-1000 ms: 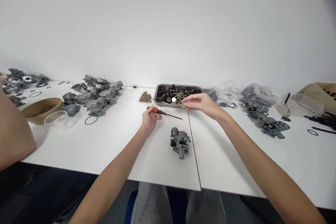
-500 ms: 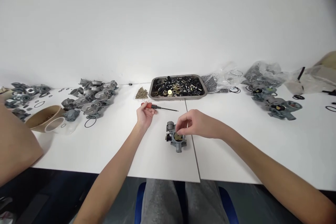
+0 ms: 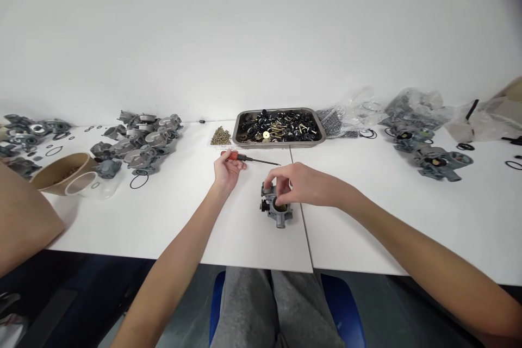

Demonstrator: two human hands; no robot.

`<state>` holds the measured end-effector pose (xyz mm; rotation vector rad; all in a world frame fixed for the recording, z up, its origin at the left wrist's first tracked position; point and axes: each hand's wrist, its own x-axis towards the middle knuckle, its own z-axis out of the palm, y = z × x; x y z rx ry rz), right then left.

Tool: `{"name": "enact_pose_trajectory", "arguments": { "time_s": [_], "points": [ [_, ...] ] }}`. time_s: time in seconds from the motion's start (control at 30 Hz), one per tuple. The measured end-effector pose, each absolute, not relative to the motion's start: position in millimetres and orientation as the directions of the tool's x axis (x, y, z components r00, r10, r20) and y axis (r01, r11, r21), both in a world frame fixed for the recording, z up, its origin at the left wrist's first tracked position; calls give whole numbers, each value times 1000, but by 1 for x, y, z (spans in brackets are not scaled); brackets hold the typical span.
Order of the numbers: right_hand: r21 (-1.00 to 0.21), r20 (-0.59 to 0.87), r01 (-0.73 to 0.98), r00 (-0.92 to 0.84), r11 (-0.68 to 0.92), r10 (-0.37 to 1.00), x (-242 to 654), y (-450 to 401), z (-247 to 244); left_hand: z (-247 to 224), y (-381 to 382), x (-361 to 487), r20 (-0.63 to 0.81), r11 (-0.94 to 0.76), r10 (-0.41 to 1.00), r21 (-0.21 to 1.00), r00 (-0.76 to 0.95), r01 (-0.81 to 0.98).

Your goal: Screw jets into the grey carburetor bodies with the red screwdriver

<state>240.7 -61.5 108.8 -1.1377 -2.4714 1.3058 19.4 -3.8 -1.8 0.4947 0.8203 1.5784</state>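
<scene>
My left hand (image 3: 227, 172) is closed around the red handle of a screwdriver (image 3: 244, 157), whose dark shaft points right above the table. A grey metal carburetor (image 3: 280, 217) with a black fitting on its left side stands on the table in front of me. My right hand (image 3: 296, 184) reaches over it from the right. Its index finger lies across the upper part, and the thumb and another finger bend down at the round bore. The fingers hide much of the bore, so any small piece between them cannot be made out.
Behind is a metal tray (image 3: 281, 144) of black and brass parts, beside a pile of small brass screws (image 3: 221, 136). Carburetors (image 3: 141, 147) crowd the left, near a brown bowl (image 3: 61, 174) and clear cup (image 3: 92, 186). More carburetors (image 3: 438, 162) and plastic bags (image 3: 416, 109) lie right. Another person's arm (image 3: 24, 217) enters left.
My right hand's fingers have spread from a pinch at the brass plate in the bore; the index finger now reaches over the carburetor's upper part. My left hand keeps the screwdriver. The view shifted slightly.
</scene>
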Motion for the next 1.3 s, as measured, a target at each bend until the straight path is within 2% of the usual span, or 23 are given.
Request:
{"name": "enact_pose_trajectory", "arguments": {
  "time_s": [0.1,0.23,0.37,0.53,0.63,0.87,0.97,1.07,1.13,1.17,1.23,1.3],
  "points": [
    [-714,-175,575,-699,400,694,240,-58,104,-1,-5,20,-135,-18,975,740,-175,-672],
    [-707,-245,598,-708,377,663,242,-47,100,-1,-5,20,-129,-22,977,734,-172,-678],
    [-760,-224,494,-809,422,544,253,-28,92,-1,-5,19,-139,-27,973,719,-182,-694],
    [-813,-143,291,-939,503,312,274,-14,73,7,-6,12,-162,-80,953,686,-258,-723],
    [-832,-127,270,-943,484,307,275,-16,65,19,-11,7,-128,-121,949,693,-287,-710],
    [-831,-74,218,-955,512,288,258,-31,51,85,-17,0,111,-227,963,822,-244,-522],
    [-822,-34,196,-954,535,298,255,-35,48,130,-15,10,138,-214,970,873,-200,-439],
    [-814,0,181,-950,552,312,256,-36,47,165,-18,26,227,-227,973,945,-29,-235],
    [-818,-2,188,-946,543,324,256,-36,47,175,-24,36,299,-283,950,946,85,-158],
    [-825,-9,191,-946,532,325,256,-36,46,176,-27,40,293,-274,951,947,103,-165],
    [-838,-27,193,-949,510,315,256,-35,45,171,-32,41,171,-155,984,959,50,-236],
    [-845,-39,192,-953,499,300,256,-34,44,158,-33,34,-10,-47,989,925,-149,-376]
  ]
}}
